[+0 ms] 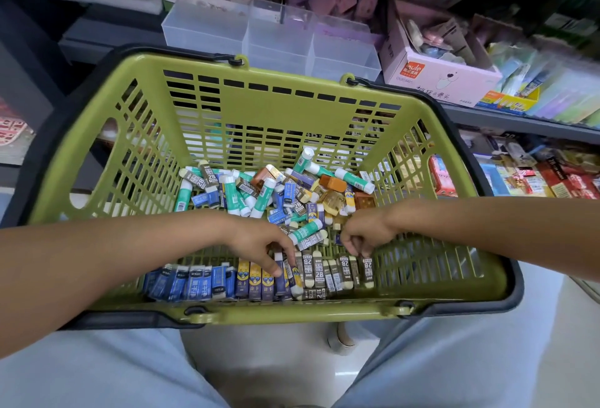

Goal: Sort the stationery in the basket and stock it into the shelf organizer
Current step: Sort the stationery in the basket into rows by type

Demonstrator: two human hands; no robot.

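Seen from the head camera, a person sits with a green plastic basket [259, 105] resting across the lap, both bare forearms reaching down into it. Along the basket's near wall stands a tidy row of sorted erasers: blue-sleeved erasers [191, 282] at the left, yellow-and-purple erasers [255, 279] in the middle and grey 2B erasers [328, 273] at the right, packed side by side. The left hand [259, 245] has its fingers curled down onto the row where the purple group meets the grey, fingertips pinching one purple-sleeved eraser [290, 273] standing among its neighbours. The right hand [362, 234] hangs over the right end of the grey group, its fingers bent downward and touching the tops of the erasers; whether it actually grasps one cannot be told. Behind the hands, a loose heap of unsorted stationery [279, 193] covers the basket floor, mixing teal-and-white glue sticks [355, 180], more sleeved erasers and several amber and orange blocks [332, 184]. Beyond the far rim, on the shelf, sits a clear organizer [269, 34] with three compartments side by side. Just to its right stands a pink cardboard box [431, 73] holding small packets, and further right lie blurred rows of packaged goods [552, 89].
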